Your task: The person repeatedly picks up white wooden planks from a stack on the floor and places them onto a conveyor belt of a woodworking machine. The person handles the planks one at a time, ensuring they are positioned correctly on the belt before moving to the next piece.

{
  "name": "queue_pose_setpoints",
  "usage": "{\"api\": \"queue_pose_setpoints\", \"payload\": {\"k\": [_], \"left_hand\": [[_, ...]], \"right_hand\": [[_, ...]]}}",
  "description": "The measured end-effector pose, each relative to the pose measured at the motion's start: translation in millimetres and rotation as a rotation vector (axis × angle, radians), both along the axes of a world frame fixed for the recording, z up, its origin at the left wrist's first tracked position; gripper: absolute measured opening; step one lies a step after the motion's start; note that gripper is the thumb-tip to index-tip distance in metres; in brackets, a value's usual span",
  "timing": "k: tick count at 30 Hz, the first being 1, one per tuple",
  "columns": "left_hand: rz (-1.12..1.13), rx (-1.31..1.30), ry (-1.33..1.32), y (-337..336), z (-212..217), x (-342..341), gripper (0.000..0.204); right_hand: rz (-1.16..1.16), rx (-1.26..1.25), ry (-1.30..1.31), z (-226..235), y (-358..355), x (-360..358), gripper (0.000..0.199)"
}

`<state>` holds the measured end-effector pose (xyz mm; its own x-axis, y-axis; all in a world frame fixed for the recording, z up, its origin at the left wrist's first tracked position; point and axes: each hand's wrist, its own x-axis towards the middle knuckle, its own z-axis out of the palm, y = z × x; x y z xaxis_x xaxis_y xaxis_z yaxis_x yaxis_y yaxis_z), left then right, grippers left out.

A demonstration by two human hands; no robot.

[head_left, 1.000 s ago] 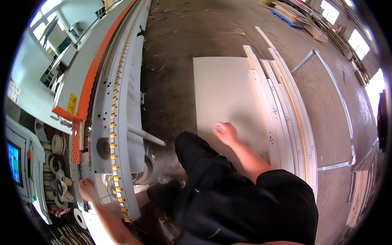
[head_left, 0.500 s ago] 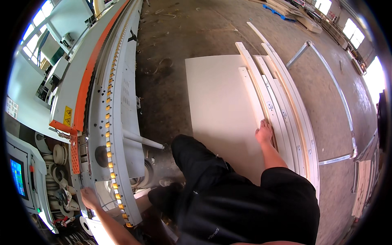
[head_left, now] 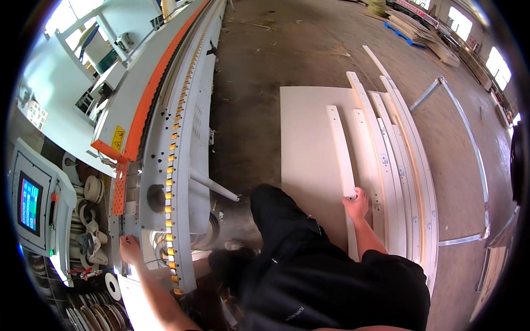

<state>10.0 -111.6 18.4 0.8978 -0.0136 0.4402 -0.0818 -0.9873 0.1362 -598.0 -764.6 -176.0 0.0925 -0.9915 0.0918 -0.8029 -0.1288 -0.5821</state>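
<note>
My right hand [head_left: 356,203] grips the near end of a long narrow white strip [head_left: 340,154] that lies over a large white board [head_left: 306,138] on the floor. Beside it to the right lie several more white strips [head_left: 395,154]. My left hand [head_left: 130,248] rests flat on the near end of a long edge-banding machine [head_left: 182,121] with an orange band and a row of yellow rollers. My dark trousers and shoe fill the lower middle of the view.
A control panel with a coloured screen [head_left: 30,203] stands at the far left, with rolls of edge tape [head_left: 91,190] beside it. A metal rail frame [head_left: 469,165] lies on the concrete floor at right. Stacked boards [head_left: 419,30] sit far back.
My right hand has swung from above my knee out to the right and closed on the end of the white strip. My left hand has stayed on the machine.
</note>
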Motion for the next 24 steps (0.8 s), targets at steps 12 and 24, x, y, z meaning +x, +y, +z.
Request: {"api": "queue_pose_setpoints", "payload": {"k": [12, 24], "left_hand": [[-0.340, -0.181, 0.022, -59, 2, -61, 0.023], [-1.269, 0.291, -0.039, -231, 97, -297, 0.041]], "right_hand": [[0.582, -0.138, -0.279, 146, 68, 134, 0.052], [1.446, -0.403, -0.373, 239, 177, 184, 0.044]]}}
